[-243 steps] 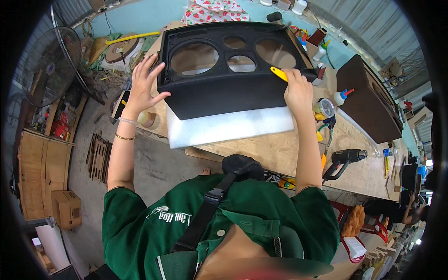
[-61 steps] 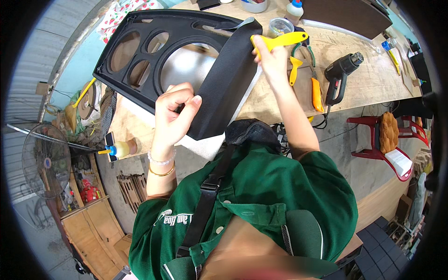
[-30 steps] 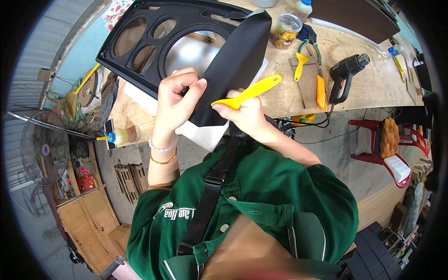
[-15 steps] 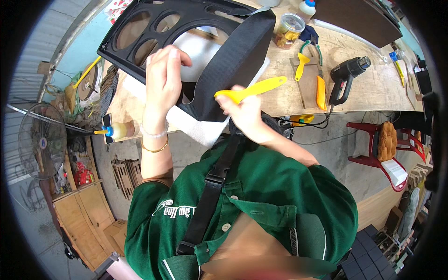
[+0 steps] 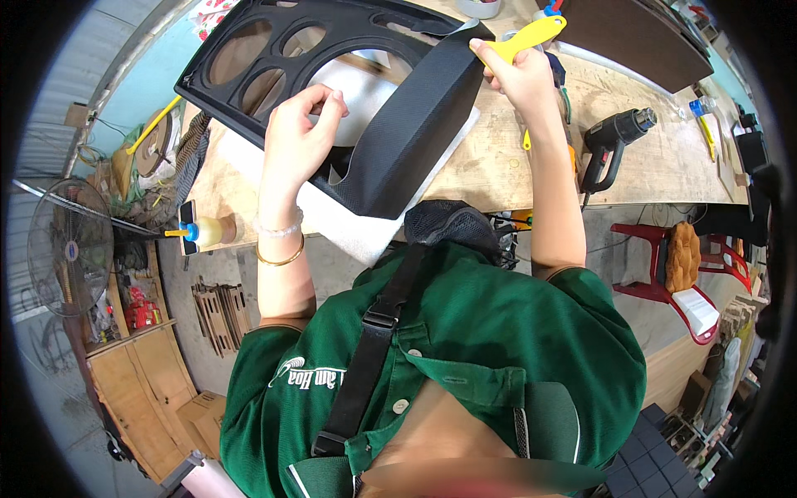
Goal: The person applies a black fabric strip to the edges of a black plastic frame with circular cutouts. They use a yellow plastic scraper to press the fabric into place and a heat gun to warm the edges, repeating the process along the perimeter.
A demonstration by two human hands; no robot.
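Note:
A black panel (image 5: 271, 56) with several round cutouts lies tilted on the bench, black textured sheet material (image 5: 415, 124) covering its near right side. My left hand (image 5: 300, 124) is closed over the panel's near rim, beside the largest cutout, fingers bent. My right hand (image 5: 521, 81) is closed around a yellow plastic scraper (image 5: 535, 33) at the far end of the covered side. The scraper's working edge is hidden by my fingers and the material. A white cloth-like sheet (image 5: 344, 224) lies under the panel.
On the wooden bench (image 5: 481, 178), a black heat gun (image 5: 613, 145) lies to the right. A glue bottle (image 5: 212, 232) stands at the left edge. A dark brown board (image 5: 639, 37) is at the back right. Red chairs (image 5: 652, 266) stand beyond the bench's right side.
My right hand has moved away from me and rightward, carrying the scraper from the near end of the covered side to its far end. My left hand has shifted only slightly.

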